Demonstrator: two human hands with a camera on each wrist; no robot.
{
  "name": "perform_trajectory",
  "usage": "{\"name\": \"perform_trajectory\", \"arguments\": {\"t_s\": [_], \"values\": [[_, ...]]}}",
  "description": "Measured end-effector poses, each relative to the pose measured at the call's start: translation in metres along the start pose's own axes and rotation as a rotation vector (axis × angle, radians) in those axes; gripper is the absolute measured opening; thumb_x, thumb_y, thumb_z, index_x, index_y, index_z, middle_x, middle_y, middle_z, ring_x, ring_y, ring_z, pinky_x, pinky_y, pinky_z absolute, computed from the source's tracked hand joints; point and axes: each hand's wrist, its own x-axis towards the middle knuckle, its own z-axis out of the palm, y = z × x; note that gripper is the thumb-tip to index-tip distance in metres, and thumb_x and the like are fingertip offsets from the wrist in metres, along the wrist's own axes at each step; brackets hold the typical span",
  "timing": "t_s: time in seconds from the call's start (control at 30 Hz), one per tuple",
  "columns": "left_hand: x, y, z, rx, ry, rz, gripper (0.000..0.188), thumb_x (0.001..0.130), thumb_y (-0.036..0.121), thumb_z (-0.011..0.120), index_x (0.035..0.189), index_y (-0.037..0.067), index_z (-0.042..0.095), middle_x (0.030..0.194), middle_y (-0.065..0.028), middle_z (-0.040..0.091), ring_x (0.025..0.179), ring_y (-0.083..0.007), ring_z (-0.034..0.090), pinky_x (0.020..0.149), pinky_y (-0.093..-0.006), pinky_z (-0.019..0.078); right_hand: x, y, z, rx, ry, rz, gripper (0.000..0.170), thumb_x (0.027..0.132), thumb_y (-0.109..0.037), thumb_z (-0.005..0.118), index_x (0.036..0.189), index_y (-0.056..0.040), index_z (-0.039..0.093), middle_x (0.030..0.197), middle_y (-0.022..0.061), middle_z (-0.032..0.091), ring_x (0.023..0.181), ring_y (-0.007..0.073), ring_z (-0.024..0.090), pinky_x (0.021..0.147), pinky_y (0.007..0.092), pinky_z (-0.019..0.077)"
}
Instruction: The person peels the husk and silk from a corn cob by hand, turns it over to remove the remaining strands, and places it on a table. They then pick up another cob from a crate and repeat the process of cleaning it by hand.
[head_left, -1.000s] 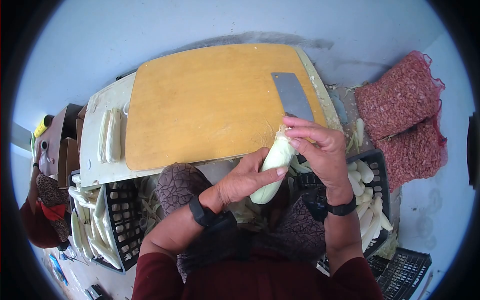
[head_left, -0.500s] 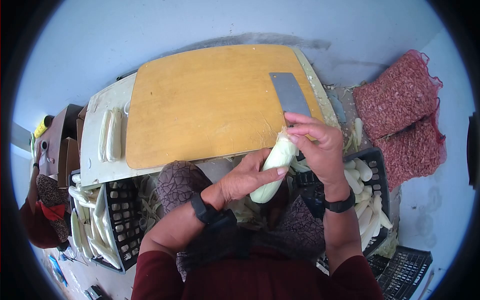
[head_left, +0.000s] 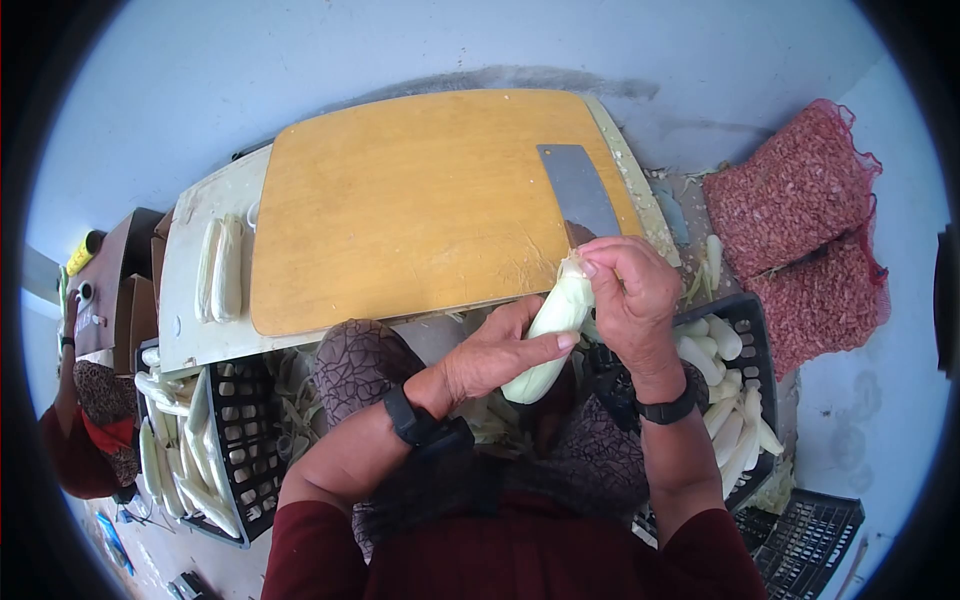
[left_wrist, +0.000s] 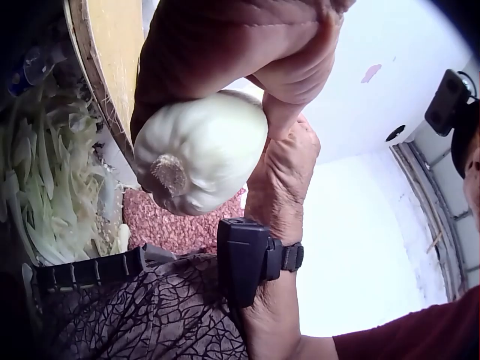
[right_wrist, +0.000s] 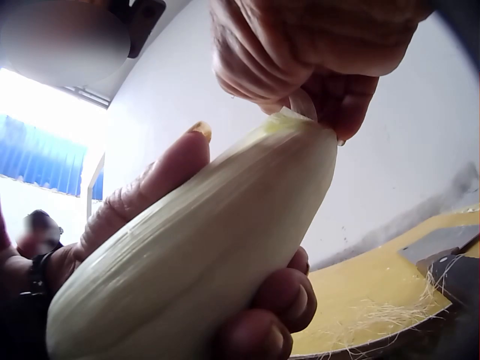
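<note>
An ear of corn in pale green husk (head_left: pixel 553 340) is held tilted in front of the board, its tip up and to the right. My left hand (head_left: pixel 492 352) grips its middle, thumb along the near side and fingers wrapped beneath, as the right wrist view shows. At the tip, my right hand (head_left: pixel 638 298) pinches the husk end and silk between thumb and fingers. The left wrist view shows the round cut stem (left_wrist: pixel 169 174) at the lower end. A cleaver (head_left: pixel 578 190) lies on the yellow board (head_left: pixel 410 215), its handle partly hidden by the right hand.
Two pale ears (head_left: pixel 228 270) lie on the table's left side. Black crates (head_left: pixel 253 455) with more ears stand left and right, loose husks between them. Red mesh sacks (head_left: pixel 800 195) of reddish pieces lean at the right wall. Another person (head_left: pixel 90 440) sits far left.
My right hand's fingers, spread at the tip earlier, have curled in closer round the husk end, and the wrist has shifted slightly left. The left hand and the ear stay almost still.
</note>
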Motion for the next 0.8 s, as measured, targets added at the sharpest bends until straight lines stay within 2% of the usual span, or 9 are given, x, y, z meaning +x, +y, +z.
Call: {"name": "perform_trajectory", "arguments": {"t_s": [0.33,0.8], "values": [[0.0001,-0.0021,-0.0006,0.009,-0.019,0.006,0.044,0.089,0.028,0.063,0.12,0.001,0.049,0.102,-0.0054,0.059,0.092,-0.0127,0.058,0.082,-0.0287,0.0476,-0.0003,-0.0004,0.0002,-0.027,0.013,-0.012,0.006,0.078,0.001,0.061,0.077,-0.0015,0.056,0.074,0.0113,0.063,0.067,0.0294,0.061,0.06,0.0362,0.0491],[-0.0023,0.0022,0.002,0.024,-0.018,0.004,0.043,0.089,0.028,0.063,0.119,0.0,0.049,0.101,-0.0058,0.06,0.092,-0.0128,0.058,0.082,-0.0285,0.0473,-0.006,0.0021,0.0013,-0.027,0.04,0.073,0.005,0.081,0.0,0.06,0.08,-0.0021,0.056,0.073,0.0122,0.062,0.065,0.0298,0.061,0.059,0.0362,0.0487]]}}
